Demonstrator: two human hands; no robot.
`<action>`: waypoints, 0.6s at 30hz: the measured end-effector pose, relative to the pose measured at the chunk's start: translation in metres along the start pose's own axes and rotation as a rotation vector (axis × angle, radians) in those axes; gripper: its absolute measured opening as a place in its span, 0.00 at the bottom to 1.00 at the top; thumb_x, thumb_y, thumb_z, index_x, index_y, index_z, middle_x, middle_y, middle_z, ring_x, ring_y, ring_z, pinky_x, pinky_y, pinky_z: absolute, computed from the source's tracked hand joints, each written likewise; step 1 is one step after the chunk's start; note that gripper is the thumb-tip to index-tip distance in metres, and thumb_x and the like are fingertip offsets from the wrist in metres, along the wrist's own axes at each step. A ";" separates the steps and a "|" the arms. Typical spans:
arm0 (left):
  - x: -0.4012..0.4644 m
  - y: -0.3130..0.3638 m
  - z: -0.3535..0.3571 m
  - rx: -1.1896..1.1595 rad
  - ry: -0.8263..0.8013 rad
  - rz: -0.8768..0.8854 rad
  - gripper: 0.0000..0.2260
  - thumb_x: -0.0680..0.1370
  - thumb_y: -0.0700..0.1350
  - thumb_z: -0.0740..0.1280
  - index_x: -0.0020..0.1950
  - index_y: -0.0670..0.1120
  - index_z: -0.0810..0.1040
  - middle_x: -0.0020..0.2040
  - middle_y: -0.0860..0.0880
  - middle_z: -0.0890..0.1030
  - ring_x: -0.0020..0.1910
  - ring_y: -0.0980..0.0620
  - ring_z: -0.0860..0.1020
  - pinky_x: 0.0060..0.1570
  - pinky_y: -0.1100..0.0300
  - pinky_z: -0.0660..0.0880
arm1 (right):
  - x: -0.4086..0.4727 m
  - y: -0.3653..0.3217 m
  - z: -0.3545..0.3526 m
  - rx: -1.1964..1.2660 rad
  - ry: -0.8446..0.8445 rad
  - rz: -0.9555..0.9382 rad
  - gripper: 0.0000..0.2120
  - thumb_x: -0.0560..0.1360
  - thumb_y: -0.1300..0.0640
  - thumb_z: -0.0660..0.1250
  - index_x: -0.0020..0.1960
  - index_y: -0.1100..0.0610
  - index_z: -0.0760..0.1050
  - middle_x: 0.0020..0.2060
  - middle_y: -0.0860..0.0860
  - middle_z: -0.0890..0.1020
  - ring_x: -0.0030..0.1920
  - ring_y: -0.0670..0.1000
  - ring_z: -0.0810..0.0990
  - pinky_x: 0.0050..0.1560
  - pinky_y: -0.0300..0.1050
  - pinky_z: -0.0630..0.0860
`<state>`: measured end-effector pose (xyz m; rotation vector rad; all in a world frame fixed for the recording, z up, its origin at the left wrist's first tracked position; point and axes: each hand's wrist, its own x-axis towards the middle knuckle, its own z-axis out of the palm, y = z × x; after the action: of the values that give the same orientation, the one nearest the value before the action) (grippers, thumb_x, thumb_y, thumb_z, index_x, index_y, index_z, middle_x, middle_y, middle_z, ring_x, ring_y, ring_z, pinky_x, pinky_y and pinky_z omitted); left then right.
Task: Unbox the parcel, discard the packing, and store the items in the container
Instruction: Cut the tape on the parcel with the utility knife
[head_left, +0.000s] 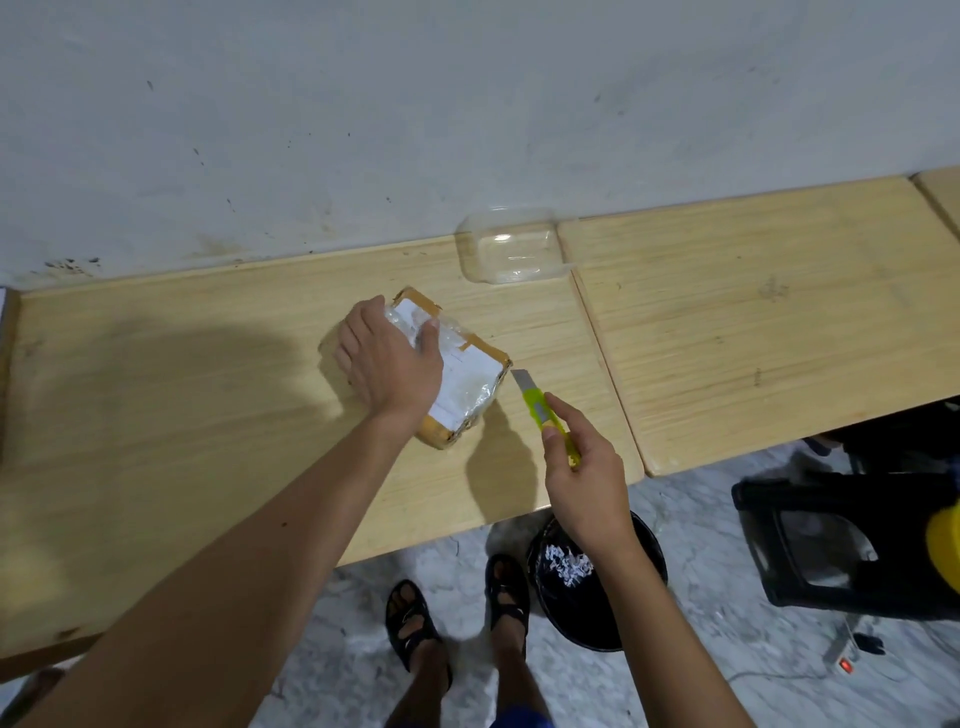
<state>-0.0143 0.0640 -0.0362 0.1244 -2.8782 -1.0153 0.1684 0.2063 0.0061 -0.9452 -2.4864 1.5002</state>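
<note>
A small cardboard parcel (470, 382) wrapped in clear tape, with a white label on top, lies on the wooden table (182, 415). My left hand (387, 358) grips its far left end, thumb across the top and fingers curled over the left side. My right hand (584, 467) holds a yellow-green utility knife (545, 415) with the blade out; the blade tip is at the parcel's right corner. A clear plastic container (511, 247) stands open at the back of the table against the wall.
A black waste bin (597, 571) with white scraps stands on the floor below the table edge, by my sandalled feet. A black stool (847, 545) and a power strip (847, 657) are to the right. A second wooden table (779, 322) adjoins on the right.
</note>
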 end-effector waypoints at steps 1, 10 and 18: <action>-0.005 0.000 0.000 0.052 -0.022 0.097 0.33 0.77 0.60 0.69 0.77 0.44 0.67 0.77 0.44 0.69 0.78 0.42 0.64 0.76 0.46 0.55 | 0.000 0.000 -0.003 0.001 0.009 0.004 0.17 0.84 0.54 0.62 0.71 0.42 0.75 0.43 0.48 0.85 0.40 0.48 0.79 0.42 0.45 0.78; 0.028 -0.011 0.008 0.255 -0.488 1.052 0.21 0.84 0.54 0.54 0.71 0.47 0.76 0.66 0.50 0.80 0.71 0.48 0.74 0.82 0.44 0.49 | -0.003 0.002 -0.013 -0.025 0.048 0.011 0.17 0.84 0.54 0.62 0.72 0.44 0.75 0.34 0.46 0.81 0.34 0.50 0.76 0.32 0.40 0.72; 0.022 0.027 0.008 0.179 -0.470 0.538 0.18 0.79 0.62 0.69 0.62 0.53 0.82 0.57 0.55 0.82 0.60 0.52 0.77 0.52 0.55 0.71 | -0.003 0.001 -0.005 -0.014 0.099 0.005 0.17 0.84 0.55 0.61 0.72 0.44 0.75 0.28 0.46 0.76 0.29 0.44 0.74 0.31 0.34 0.68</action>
<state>-0.0388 0.0879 -0.0241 -0.9413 -3.0995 -0.7530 0.1728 0.2089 0.0084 -1.0026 -2.4305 1.4026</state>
